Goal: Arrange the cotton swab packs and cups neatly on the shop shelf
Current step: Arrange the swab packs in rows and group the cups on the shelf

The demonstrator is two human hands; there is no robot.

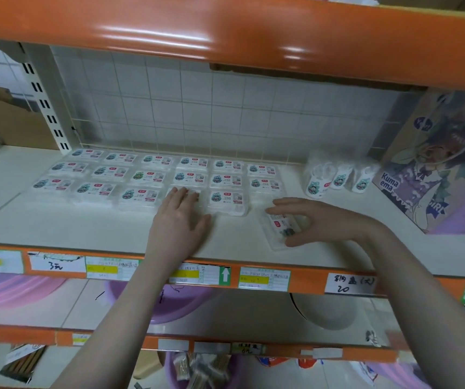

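Several clear cotton swab packs (141,176) with small printed labels lie flat in rows on the white shelf (85,228). My left hand (182,217) rests flat, fingers straight, on a front-row pack (195,192) that it mostly hides. My right hand (307,220) pinches a loose, skewed pack (277,227) between thumb and fingers, apart from the rows near the shelf's front edge. Three swab cups (338,178) in clear wrap stand upright to the right of the packs.
A tall printed cartoon box (422,164) leans at the shelf's right end. An orange shelf beam (225,26) hangs overhead. Price labels (265,277) line the orange front rail. Purple basins (180,301) sit on the shelf below.
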